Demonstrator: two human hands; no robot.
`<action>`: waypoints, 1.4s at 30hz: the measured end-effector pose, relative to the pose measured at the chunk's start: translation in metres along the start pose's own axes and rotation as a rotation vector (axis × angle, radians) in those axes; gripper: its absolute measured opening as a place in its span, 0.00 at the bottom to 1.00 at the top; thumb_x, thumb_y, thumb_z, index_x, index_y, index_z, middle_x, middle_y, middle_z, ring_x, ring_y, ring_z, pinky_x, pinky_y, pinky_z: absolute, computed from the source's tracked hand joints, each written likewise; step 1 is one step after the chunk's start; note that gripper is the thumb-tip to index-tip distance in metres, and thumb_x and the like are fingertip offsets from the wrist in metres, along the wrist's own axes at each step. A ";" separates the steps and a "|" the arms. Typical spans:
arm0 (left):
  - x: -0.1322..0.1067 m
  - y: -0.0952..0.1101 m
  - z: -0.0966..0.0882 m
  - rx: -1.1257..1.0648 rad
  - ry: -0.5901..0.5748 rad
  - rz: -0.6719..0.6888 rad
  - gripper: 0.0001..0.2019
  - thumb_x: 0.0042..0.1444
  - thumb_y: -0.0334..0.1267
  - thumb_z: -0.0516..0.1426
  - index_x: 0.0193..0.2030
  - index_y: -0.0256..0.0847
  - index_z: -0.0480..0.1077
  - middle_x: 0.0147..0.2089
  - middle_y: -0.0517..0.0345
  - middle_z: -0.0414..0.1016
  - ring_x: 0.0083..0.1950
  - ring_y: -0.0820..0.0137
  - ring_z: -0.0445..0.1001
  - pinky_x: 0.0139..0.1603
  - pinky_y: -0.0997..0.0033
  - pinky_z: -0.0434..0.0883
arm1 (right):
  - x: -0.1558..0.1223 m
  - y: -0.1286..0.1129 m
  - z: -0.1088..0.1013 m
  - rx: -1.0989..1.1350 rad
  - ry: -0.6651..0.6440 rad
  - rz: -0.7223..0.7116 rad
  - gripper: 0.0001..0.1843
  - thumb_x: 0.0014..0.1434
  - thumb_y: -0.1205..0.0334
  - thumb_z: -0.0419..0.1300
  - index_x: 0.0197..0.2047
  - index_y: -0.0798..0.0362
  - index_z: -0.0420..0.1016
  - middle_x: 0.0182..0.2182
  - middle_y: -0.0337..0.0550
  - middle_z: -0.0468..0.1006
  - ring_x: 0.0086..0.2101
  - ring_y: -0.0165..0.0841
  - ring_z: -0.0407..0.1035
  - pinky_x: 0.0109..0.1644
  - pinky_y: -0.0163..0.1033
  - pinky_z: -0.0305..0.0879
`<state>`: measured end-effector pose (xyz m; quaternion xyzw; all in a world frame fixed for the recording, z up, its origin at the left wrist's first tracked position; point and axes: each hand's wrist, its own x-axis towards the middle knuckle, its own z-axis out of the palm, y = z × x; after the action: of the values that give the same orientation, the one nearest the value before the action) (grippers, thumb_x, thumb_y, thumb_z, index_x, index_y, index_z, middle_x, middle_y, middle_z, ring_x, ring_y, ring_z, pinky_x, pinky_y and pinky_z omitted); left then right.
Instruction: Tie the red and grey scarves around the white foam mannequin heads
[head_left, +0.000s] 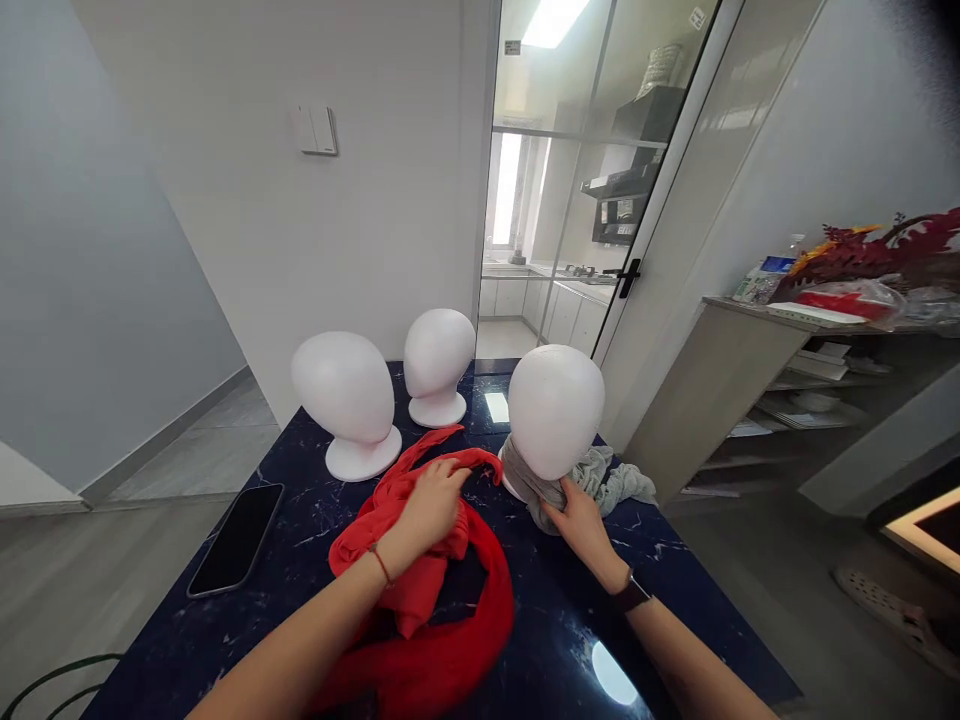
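Observation:
My left hand (435,505) is closed on a red scarf (491,590), which lies bunched and looped over the dark table. Its fingertips are at the scarf's upper strand, partly hidden by the hand itself. On the right, a white foam mannequin head (556,410) has a grey scarf (529,480) wrapped around its neck. My right hand (579,515) grips that wrap at the front of the neck, thumb and fingers on the fabric. The rest of the grey cloth lies crumpled behind, to the right of the head.
Two more white foam heads, a left one (345,390) and a back one (439,360), stand on the dark blue marbled table (547,640). A black phone (236,540) lies near the left edge. A shelf unit (720,390) stands right, beside a glass door (555,200).

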<state>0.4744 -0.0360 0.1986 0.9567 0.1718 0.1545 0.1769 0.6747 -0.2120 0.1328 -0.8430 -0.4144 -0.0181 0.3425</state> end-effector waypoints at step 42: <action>0.011 0.069 0.100 -0.075 0.187 0.166 0.11 0.49 0.28 0.57 0.40 0.43 0.69 0.41 0.55 0.68 0.50 0.60 0.62 0.58 0.53 0.63 | 0.019 0.031 0.001 0.313 0.218 0.274 0.34 0.45 0.56 0.58 0.56 0.57 0.64 0.37 0.48 0.75 0.34 0.40 0.71 0.38 0.44 0.66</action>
<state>0.5384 -0.1207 0.1394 0.9418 0.1020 0.2635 0.1823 0.7095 -0.2114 0.1209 -0.8211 -0.2543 0.0020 0.5110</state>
